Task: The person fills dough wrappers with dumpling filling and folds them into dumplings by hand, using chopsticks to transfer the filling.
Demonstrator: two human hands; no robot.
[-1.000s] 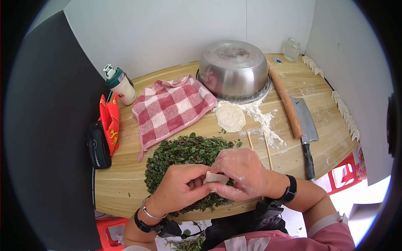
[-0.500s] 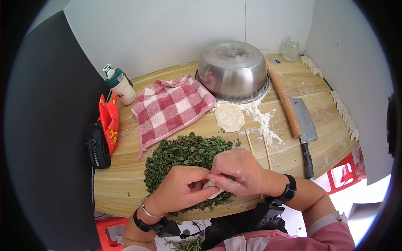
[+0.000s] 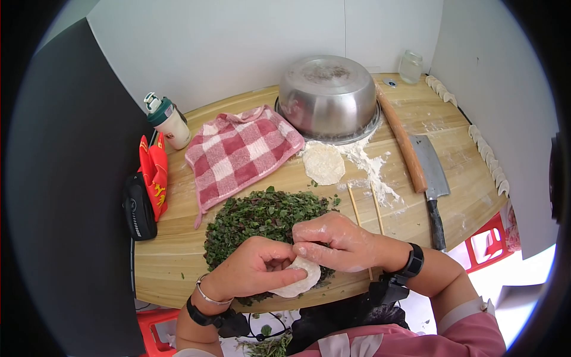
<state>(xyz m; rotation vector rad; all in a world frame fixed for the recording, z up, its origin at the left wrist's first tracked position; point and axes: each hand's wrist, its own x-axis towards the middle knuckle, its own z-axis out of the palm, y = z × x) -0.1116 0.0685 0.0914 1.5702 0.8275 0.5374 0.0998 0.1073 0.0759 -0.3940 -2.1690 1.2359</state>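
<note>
A pale, floury dough piece (image 3: 297,283) is held between both hands at the near edge of the chopped green leaves (image 3: 262,215). My left hand (image 3: 254,269) grips its left side, the thumb lying across it. My right hand (image 3: 338,243) pinches its upper edge, with flour on the fingers. Whatever the dough holds inside is hidden. Beyond the leaves a flat round wrapper (image 3: 324,164) lies beside scattered flour (image 3: 373,172). Two thin sticks (image 3: 377,208) rest on the table just beyond my right hand.
An upturned metal basin (image 3: 327,101) stands at the back, with a checked cloth (image 3: 241,156) to its left. Right of it lie a rolling pin (image 3: 402,140) and a cleaver (image 3: 433,169). Folded dumplings (image 3: 489,159) line the right edge. A bottle (image 3: 169,122) and a jar (image 3: 411,66) stand behind.
More of the dough shows below my fingers, turned flatter toward the camera. My right hand has shifted slightly left and its fingers have moved at the dough's upper edge.
</note>
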